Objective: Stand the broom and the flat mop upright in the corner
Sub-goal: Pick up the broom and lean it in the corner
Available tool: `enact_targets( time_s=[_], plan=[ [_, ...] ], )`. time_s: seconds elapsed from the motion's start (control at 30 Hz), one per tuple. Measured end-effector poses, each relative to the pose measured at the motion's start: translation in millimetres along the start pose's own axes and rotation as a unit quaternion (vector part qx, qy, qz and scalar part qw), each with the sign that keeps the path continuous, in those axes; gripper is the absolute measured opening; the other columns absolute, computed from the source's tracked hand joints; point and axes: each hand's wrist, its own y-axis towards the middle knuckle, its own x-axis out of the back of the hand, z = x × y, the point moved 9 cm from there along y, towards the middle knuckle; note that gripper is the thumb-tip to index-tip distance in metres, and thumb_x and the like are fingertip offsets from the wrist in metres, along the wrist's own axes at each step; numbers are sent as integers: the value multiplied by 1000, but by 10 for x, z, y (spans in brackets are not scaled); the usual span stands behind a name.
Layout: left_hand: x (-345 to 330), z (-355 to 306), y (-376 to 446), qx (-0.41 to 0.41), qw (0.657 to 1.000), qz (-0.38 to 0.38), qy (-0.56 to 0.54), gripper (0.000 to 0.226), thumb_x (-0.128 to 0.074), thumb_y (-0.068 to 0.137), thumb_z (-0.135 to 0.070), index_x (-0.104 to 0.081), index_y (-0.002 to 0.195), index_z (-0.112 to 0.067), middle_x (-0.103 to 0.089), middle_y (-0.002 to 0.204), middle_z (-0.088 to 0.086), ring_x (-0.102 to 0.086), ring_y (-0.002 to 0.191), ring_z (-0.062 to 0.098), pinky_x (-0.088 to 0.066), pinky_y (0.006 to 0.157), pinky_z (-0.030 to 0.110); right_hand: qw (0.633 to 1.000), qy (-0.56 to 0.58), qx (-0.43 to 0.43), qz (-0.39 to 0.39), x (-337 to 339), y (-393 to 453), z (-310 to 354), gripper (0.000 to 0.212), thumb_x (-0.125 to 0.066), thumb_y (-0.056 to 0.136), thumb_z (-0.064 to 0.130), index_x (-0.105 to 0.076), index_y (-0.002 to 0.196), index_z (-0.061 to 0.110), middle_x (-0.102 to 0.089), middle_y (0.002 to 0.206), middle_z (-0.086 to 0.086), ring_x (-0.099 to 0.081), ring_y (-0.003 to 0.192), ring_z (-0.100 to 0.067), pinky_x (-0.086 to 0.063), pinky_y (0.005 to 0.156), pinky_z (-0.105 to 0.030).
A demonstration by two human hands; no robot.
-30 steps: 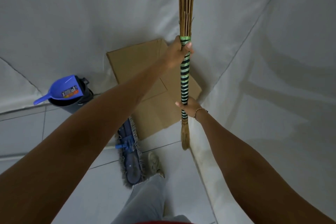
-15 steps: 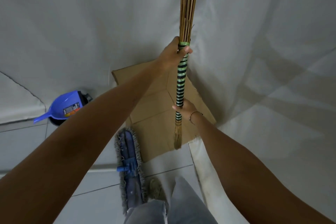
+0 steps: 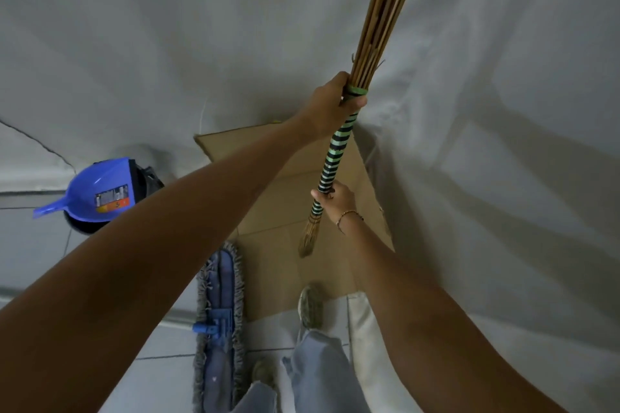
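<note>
A: What has shifted since a second ago?

B: The stick broom (image 3: 339,147) now leans, its bristle end tipped up and to the right, where before it hung nearly straight. The person has also stepped forward, so one shoe (image 3: 310,305) stands on the flattened cardboard (image 3: 285,191).

A: And the grip?

B: The left hand (image 3: 330,107) is closed around the top of the green-and-black striped handle, right at the green band under the bristles. The right hand (image 3: 337,199) is clamped on the same handle lower down, a thin bracelet at the wrist. The frayed lower tip hangs in the air over the cardboard, not touching it.

A: Where is the flat mop?

B: The blue flat mop (image 3: 219,322) lies on the tiled floor (image 3: 37,245), its fringed pad just left of the cardboard's edge, between the two forearms in this view.

A: Anything else nearby?

B: A blue dustpan (image 3: 97,193) rests on a dark bin (image 3: 142,178) at the left, and white sheeting (image 3: 503,111) covers both walls of the corner.
</note>
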Motion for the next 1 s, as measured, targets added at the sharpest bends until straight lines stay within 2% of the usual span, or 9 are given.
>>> enact_targets(
  time_s=[0.07, 0.17, 0.43, 0.57, 0.7, 0.83, 0.93, 1.0],
  plan=[
    [-55, 183, 204, 17, 1000, 6, -5, 32, -53, 94, -23, -47, 119, -3, -64, 116, 17, -62, 109, 29, -51, 96, 44, 1000, -1, -7, 14, -46, 240, -65, 28, -67, 83, 26, -63, 100, 4, -68, 95, -11, -63, 90, -23, -44, 74, -27],
    [-181, 591, 735, 42, 999, 5, -16, 32, -51, 95, -22, -47, 121, -3, -64, 117, 18, -61, 111, 29, -50, 97, 47, 999, -4, -17, 30, -116, 910, -221, 29, -66, 84, 25, -64, 101, 3, -70, 101, -15, -64, 94, -26, -44, 76, -26],
    [-538, 1479, 1722, 65, 998, 7, -17, 33, -50, 96, -22, -47, 125, -7, -63, 121, 15, -60, 113, 27, -50, 98, 42, 998, -18, -16, 49, -501, 2232, -560, 30, -62, 87, 27, -62, 105, 4, -69, 105, -15, -64, 98, -28, -44, 77, -26],
    [-740, 1910, 2094, 68, 997, -3, -28, 32, -52, 95, -20, -49, 124, -8, -63, 118, 13, -60, 110, 26, -51, 97, 40, 999, -17, -20, 29, -650, 2770, -799, 31, -59, 88, 28, -61, 105, 2, -66, 108, -18, -62, 100, -30, -41, 77, -25],
    [-922, 2181, 2227, 80, 995, -23, -63, 30, -54, 94, -18, -50, 123, -8, -63, 114, 11, -60, 106, 23, -48, 86, 27, 999, -9, -36, 3, -674, 3070, -1019, 31, -60, 89, 23, -61, 105, -2, -67, 107, -20, -62, 101, -31, -40, 76, -24],
    [-1038, 2273, 2258, 91, 993, -17, -72, 33, -56, 93, -18, -49, 124, -8, -63, 118, 10, -60, 109, 22, -50, 92, 30, 998, -20, -51, -43, -580, 3151, -1136, 33, -58, 91, 24, -59, 108, -4, -66, 110, -21, -61, 105, -32, -39, 75, -24],
    [-1039, 2281, 2258, 99, 993, -12, -64, 36, -56, 93, -19, -48, 126, -8, -63, 120, 10, -60, 111, 22, -49, 94, 30, 997, -29, -63, -41, -557, 3157, -1139, 36, -57, 91, 27, -58, 110, -4, -65, 112, -22, -60, 107, -33, -43, 79, -28],
    [-1022, 2274, 2284, 96, 994, -3, -54, 37, -56, 93, -20, -48, 127, -8, -62, 120, 11, -60, 111, 23, -50, 95, 31, 997, -22, -69, -41, -539, 3174, -1107, 36, -58, 91, 27, -59, 109, -3, -65, 111, -21, -60, 106, -32, -39, 76, -24]
  ],
)
